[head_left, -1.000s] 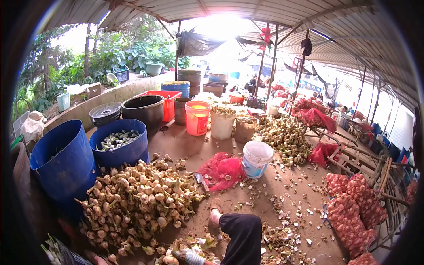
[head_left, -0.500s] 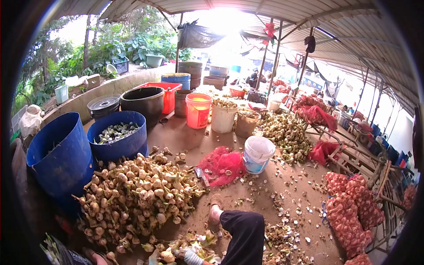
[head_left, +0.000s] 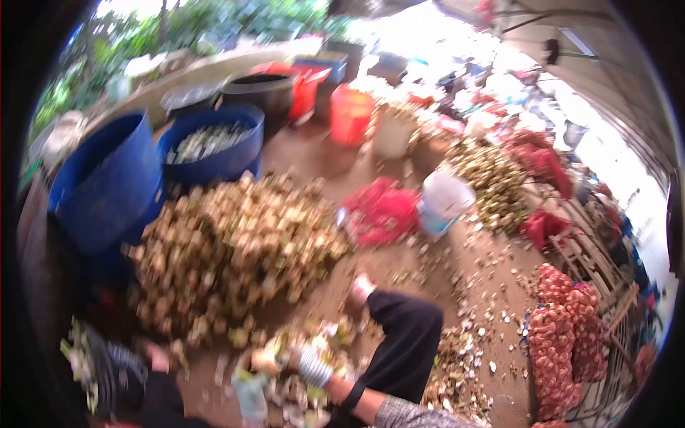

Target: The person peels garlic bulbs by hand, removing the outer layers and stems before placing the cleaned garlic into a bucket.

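In the head view, my left hand [head_left: 250, 396], in a pale blue-green glove, is raised low in the picture, with its fingers blurred. A whitish garlic bulb [head_left: 265, 358] sits at its fingertips and seems held there. My right hand [head_left: 314, 367], in a grey-striped glove with a dark band at the wrist, reaches in from the right, close to the bulb. Motion blur hides its fingers and anything in them. Loose leaves and peelings [head_left: 332, 335] lie around both hands. Just beyond them rises a big heap of garlic bulbs [head_left: 242, 250] with stems.
Two blue tubs [head_left: 107, 189] stand behind the heap, one holding cut stalks [head_left: 207, 143]. A red net bag [head_left: 382, 212] and white bucket [head_left: 446, 203] are ahead. Filled red net sacks [head_left: 553, 342] stand right. A dark bag of stalks [head_left: 107, 371] is near left, beside my legs [head_left: 403, 321].
The view has tilted downward and turned, so the ground and my legs show more. Both gloved hands and the right forearm now show more fully, with the bulb higher in the picture.
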A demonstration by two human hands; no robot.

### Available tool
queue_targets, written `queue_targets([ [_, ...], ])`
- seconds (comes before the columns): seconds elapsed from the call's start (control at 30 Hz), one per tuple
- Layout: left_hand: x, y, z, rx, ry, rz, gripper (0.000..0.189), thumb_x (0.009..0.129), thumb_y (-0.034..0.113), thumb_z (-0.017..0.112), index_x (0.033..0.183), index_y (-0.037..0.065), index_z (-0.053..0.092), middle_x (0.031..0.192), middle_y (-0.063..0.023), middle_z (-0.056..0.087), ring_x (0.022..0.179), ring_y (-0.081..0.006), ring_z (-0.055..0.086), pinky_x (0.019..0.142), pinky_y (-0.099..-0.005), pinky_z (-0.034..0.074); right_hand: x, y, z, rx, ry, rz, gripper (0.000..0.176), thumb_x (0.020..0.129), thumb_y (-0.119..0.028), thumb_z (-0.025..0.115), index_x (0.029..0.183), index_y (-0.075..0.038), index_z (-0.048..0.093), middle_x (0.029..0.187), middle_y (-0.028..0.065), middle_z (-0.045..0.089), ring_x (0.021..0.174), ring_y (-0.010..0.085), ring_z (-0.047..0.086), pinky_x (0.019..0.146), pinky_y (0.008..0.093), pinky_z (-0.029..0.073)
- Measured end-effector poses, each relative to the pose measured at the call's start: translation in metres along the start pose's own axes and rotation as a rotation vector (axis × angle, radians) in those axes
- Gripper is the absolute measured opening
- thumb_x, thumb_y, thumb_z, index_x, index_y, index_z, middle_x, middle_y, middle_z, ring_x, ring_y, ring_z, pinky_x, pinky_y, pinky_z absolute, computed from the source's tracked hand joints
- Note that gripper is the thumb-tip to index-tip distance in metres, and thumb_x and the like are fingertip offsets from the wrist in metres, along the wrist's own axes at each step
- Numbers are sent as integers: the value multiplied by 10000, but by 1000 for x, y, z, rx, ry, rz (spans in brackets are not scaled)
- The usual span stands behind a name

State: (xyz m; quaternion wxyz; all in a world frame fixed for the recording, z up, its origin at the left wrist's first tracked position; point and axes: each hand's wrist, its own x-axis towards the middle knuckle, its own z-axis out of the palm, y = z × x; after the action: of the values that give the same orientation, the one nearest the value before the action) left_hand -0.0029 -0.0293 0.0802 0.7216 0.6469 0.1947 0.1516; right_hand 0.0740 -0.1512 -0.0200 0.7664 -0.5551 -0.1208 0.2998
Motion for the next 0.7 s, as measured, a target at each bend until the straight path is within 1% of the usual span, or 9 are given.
queue_targets([
  [0.1,-5,1,-7,-441,-19,-274,320,834,193,568,1109,36,525,973,-24,575,861,-107,554,763,-251,468,-13,-54,17,-67,15,-46,161,843,-143,554,930,-13,596,851,-2,586,768,78,518,665,234,458],
  [0.13,-3,-3,-6,-518,24,-317,352,808,144,590,1130,33,499,965,-45,589,766,-94,577,620,-213,483,-12,-53,16,-28,27,-27,174,848,-127,540,959,-3,590,884,13,592,787,85,542,688,240,470],
  [0.2,-2,4,-15,-617,-153,-413,392,793,128,622,1153,45,489,934,-20,584,626,-52,530,477,-145,416,-10,-57,23,479,81,249,176,823,-99,559,960,8,581,890,54,606,786,138,588,686,266,492],
  [0.3,4,-9,-9,-24,-51,50,590,670,75,746,1178,9,453,900,-46,595,659,-98,565,528,-201,468,-8,-59,23,657,63,490,180,771,-118,620,916,-21,579,855,48,604,735,160,594,642,284,502],
  [0.33,13,-14,-16,442,-20,439,653,634,71,772,1185,-13,434,918,-73,600,679,-117,580,546,-223,484,-7,-57,26,681,87,486,204,769,-118,625,938,-15,577,846,35,600,726,141,581,653,265,489],
  [0.37,10,-18,-16,449,-19,430,653,634,71,772,1185,-13,434,918,-73,600,679,-117,580,546,-223,484,-8,-57,26,688,87,494,204,769,-118,625,938,-15,577,846,35,600,726,141,581,653,265,489],
  [0.47,4,-8,-31,-289,-33,-329,427,718,145,705,1074,-18,535,825,-77,626,632,-125,601,555,-225,521,-10,-53,27,251,-25,282,253,762,-82,628,991,7,567,905,32,600,801,97,555,719,235,457],
  [0.57,6,-21,-30,-625,44,-504,297,832,234,580,1022,5,579,780,-54,629,595,-115,606,494,-226,519,-11,-48,12,-62,-95,164,304,760,-5,571,1063,7,545,929,46,606,816,102,552,753,246,454],
  [0.7,11,-42,-18,78,86,-268,261,742,59,670,981,-4,588,745,-43,612,544,-79,548,417,-185,426,-11,-37,7,-281,60,151,331,749,20,554,1079,8,533,882,49,615,778,105,553,723,261,463],
])
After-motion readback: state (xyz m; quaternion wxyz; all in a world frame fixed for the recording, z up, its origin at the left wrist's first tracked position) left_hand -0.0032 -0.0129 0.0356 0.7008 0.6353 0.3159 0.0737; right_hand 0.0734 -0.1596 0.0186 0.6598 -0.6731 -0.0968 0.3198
